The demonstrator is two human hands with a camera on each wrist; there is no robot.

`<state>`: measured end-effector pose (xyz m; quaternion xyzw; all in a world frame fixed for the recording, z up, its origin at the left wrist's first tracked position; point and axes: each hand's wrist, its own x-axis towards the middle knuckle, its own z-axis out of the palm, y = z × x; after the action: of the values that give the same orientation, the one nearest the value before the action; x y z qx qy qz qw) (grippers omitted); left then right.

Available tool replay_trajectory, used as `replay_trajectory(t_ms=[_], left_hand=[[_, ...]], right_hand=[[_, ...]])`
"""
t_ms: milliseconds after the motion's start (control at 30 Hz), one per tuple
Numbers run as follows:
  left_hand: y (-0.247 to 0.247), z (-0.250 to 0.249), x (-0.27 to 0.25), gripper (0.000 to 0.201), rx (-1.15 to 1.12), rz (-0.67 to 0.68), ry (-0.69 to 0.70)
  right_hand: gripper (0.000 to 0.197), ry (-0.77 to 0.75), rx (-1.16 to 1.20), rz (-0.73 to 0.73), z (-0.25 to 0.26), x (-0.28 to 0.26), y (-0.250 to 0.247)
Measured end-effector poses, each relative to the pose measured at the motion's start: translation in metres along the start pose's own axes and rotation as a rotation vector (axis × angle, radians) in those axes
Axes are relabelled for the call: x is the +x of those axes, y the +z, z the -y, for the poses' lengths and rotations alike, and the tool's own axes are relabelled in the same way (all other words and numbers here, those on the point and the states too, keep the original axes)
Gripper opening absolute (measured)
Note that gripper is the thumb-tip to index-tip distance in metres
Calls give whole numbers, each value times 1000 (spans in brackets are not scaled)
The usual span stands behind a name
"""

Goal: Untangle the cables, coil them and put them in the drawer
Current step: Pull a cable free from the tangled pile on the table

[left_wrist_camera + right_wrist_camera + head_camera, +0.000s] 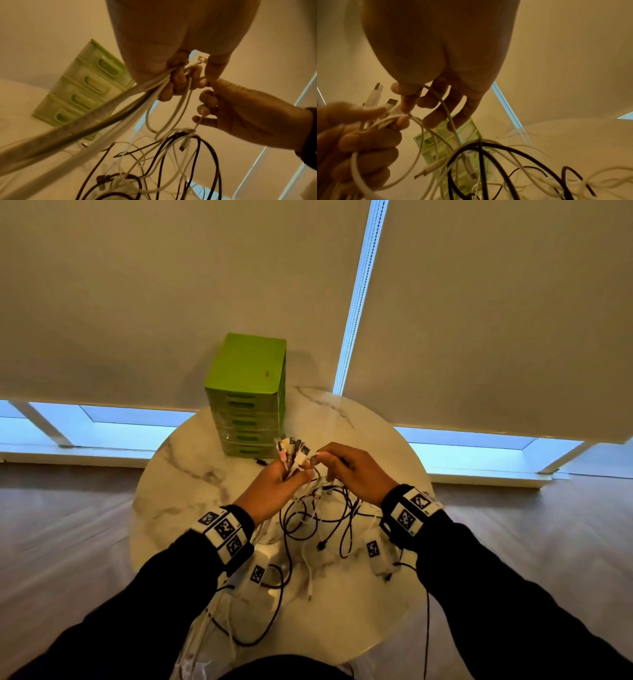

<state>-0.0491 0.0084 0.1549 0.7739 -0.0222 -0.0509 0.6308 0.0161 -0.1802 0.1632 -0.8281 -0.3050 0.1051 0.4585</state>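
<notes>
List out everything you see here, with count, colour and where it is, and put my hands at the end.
Green plastic drawer unit: one, all drawers closed, far side of the table.
Round white marble table: one, under everything.
Tangle of white and black cables: count unclear, hanging from both hands down onto the table.
Bunch of white USB plug ends: several, fanned above the left hand.
Beige roller blinds: two, covering the windows behind.
Left hand: grips the plug bunch.
Right hand: its fingers pinch a white cable beside the left hand.
</notes>
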Motion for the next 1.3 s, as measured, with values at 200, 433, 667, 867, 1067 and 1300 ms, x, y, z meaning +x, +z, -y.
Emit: replay_trajectory(t_ms=[200, 433, 667, 867, 1067, 1300], left_hand=[[1, 6, 2, 18, -12, -40, 50], [-15, 7, -1, 24, 104, -22, 32], [-50, 3, 2, 23, 123, -115, -18], [-55, 6, -3, 19, 267, -110, 18], [-18, 8, 9, 15, 255, 60, 61], [41, -15, 29, 26, 23, 135, 46]], right_hand=[[30, 46, 97, 80, 6, -2, -5], [27, 108, 236, 211, 11, -1, 9], [32, 333, -488, 546, -47, 0, 28], [38, 313, -520, 122, -50, 5, 22], [87, 35, -385, 94, 7, -4, 16], [49, 323, -281, -44, -9, -77, -22]])
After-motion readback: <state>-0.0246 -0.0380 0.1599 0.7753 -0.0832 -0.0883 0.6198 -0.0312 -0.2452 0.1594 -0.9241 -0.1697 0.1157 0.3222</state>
